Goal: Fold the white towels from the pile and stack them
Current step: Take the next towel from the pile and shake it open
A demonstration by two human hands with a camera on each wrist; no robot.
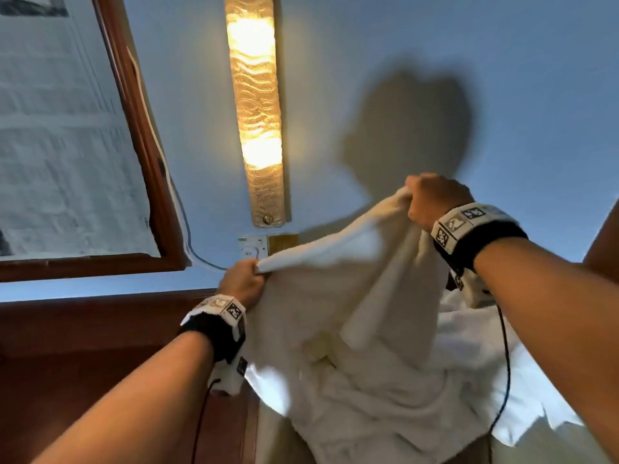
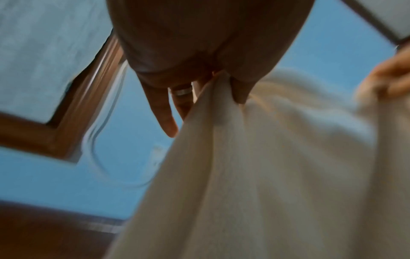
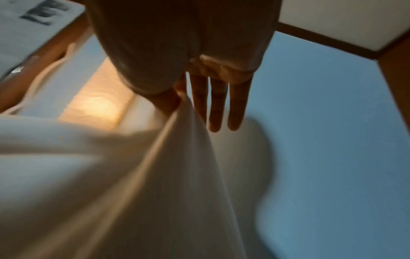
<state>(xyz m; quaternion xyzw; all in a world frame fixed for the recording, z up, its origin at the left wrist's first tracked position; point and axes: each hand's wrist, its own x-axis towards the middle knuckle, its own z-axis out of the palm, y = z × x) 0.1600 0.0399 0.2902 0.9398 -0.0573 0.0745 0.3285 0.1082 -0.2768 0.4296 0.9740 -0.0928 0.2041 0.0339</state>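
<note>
Up in front of the wall, both hands hold one white towel (image 1: 338,296) by its top edge. The left hand (image 1: 242,281) sits lower and nearer the body, knuckles toward the camera, with a corner of the cloth pinched at its thumb side. In the left wrist view the thumb (image 2: 240,91) presses the cloth against the fingers, while the little finger (image 2: 165,115) points out straight and a ring (image 2: 182,90) shows on the finger next to it. The right hand (image 1: 433,199) is raised higher and further out, gripping the other corner. In the right wrist view the thumb (image 3: 165,103) clamps the towel's edge, and three fingers (image 3: 218,105) stretch out straight behind the cloth. Both forearms reach forward and up, each with a black band (image 1: 217,333) at the wrist carrying white printed tags.

Between the two hands the towel's top edge slopes up toward the right hand, and the rest hangs down in loose folds onto a heap of white cloth (image 1: 385,413) below. Behind it, a lit wall lamp (image 1: 256,112) runs up the blue wall (image 1: 469,35), with a socket plate (image 1: 253,247) under it. A wooden frame (image 1: 140,135) stands at the left, and a dark shadow (image 1: 412,128) falls on the wall above the right hand.
</note>
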